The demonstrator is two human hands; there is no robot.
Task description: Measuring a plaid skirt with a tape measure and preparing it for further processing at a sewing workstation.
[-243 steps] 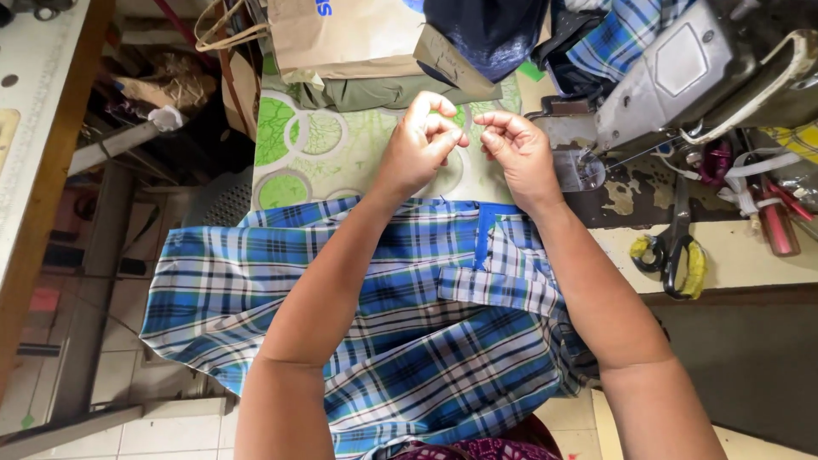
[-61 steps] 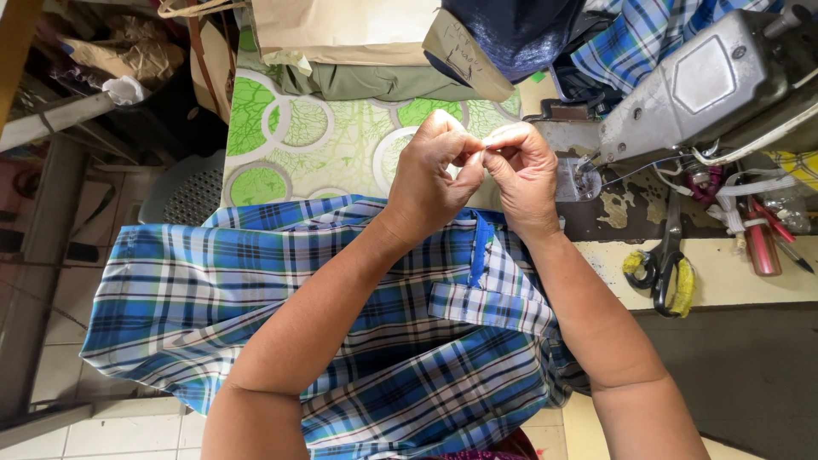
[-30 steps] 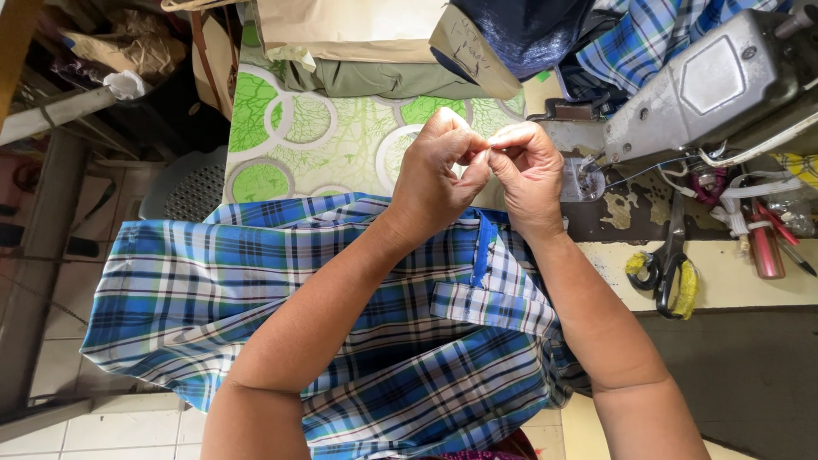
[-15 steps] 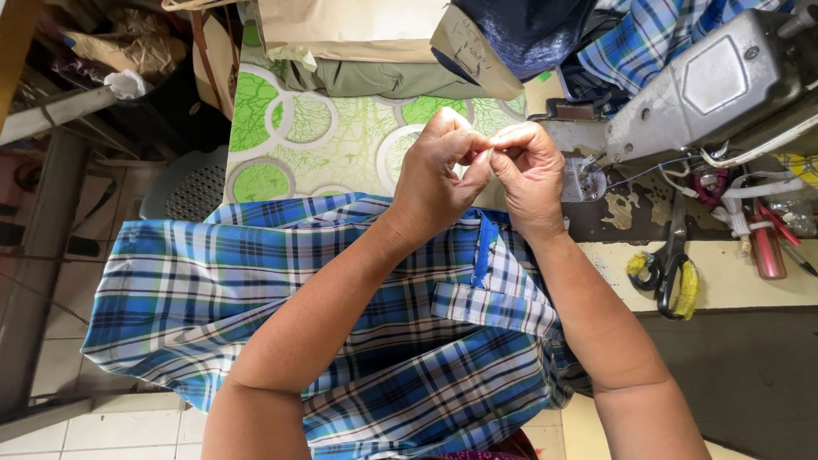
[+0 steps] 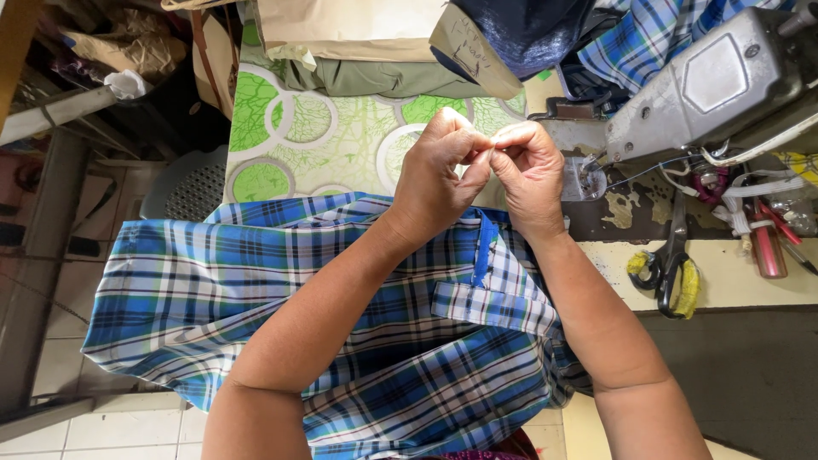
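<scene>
Unmoved, both hands [image 5: 486, 175] pinch above plaid cloth [image 5: 256, 290]

Hidden between the fingertips

Whatever the left hand [image 5: 439, 175] and right hand [image 5: 528, 170] pinch together is too small to make out. The sewing machine [image 5: 707, 85] runs off the right edge; forearms cover much of the plaid garment [image 5: 196, 290].

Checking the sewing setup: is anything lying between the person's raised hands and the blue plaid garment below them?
Nothing visible does. The left hand and right hand meet fingertip to fingertip directly above the plaid garment; the scissors lie off to the right.
</scene>
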